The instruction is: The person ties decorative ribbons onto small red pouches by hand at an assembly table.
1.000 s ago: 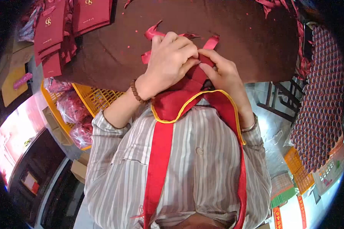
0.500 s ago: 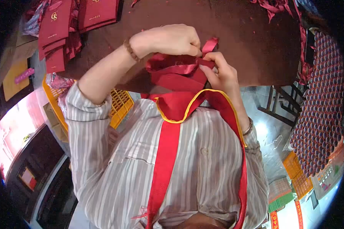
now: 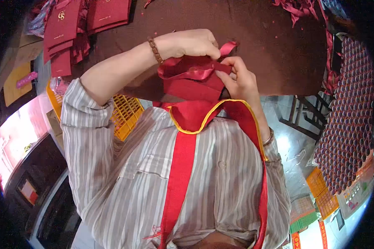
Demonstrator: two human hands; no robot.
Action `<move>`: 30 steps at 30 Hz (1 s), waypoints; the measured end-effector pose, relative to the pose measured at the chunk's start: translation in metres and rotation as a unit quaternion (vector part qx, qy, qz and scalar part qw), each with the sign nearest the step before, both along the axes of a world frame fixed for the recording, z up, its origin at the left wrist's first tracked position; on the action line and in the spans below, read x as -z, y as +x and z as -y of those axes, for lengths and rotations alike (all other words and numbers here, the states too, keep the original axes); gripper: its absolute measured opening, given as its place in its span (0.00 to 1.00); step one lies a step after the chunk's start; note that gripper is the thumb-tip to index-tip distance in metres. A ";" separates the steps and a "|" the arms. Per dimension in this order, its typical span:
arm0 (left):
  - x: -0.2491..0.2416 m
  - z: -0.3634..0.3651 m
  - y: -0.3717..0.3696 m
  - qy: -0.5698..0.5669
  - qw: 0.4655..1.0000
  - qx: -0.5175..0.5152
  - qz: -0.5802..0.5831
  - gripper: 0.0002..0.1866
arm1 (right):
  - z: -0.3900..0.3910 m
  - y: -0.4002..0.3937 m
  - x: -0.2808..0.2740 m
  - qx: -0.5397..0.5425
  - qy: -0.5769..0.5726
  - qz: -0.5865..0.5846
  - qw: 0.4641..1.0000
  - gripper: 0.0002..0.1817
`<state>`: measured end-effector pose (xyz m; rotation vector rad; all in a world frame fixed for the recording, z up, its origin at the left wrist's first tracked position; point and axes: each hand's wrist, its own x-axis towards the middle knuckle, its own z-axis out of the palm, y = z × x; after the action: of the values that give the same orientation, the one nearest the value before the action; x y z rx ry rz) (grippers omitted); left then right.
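At the near edge of the brown counter (image 3: 278,54), the left hand (image 3: 195,43) and right hand (image 3: 241,79), close together, apparently pinch a glossy red ribbon (image 3: 197,74) over dark-red material (image 3: 191,90); light tension should limit creasing.

Through the head camera I read this as a small workshop: dark brown covered table (image 3: 274,58) littered with tiny red scraps, flat dark-red pieces with gold lettering (image 3: 61,23) piled at its far left, tangled shiny red ribbons (image 3: 300,9) at its far right. Below the table edge I see a yellow plastic lattice crate (image 3: 126,116); off to the right, a big sheet of closely packed small round objects (image 3: 347,116) and orange plastic baskets (image 3: 322,195). Wearer has on a red apron with yellow trim (image 3: 191,118), over a striped shirt.
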<state>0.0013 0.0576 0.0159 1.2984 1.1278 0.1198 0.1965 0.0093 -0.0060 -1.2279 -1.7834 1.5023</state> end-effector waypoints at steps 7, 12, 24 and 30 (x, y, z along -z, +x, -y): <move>0.004 -0.019 0.004 0.132 0.986 -0.105 0.008 0.13 | -0.003 -0.001 -0.025 -0.080 0.020 0.009 0.997 0.13; -0.006 -0.064 0.013 0.124 0.963 -0.204 0.122 0.10 | -0.003 -0.006 -0.021 -0.067 -0.018 0.026 0.997 0.13; -0.018 -0.067 0.036 0.489 0.872 -0.010 -0.019 0.19 | -0.003 0.006 -0.005 0.012 -0.198 -0.098 0.975 0.13; -0.020 -0.006 -0.025 0.242 0.918 0.134 -0.285 0.24 | -0.002 0.006 0.001 0.028 -0.226 -0.129 0.965 0.16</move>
<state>-0.0242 0.0640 0.0356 2.0025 1.4464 -0.2143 0.2027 0.0118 -0.0074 -1.2012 -1.2675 2.0030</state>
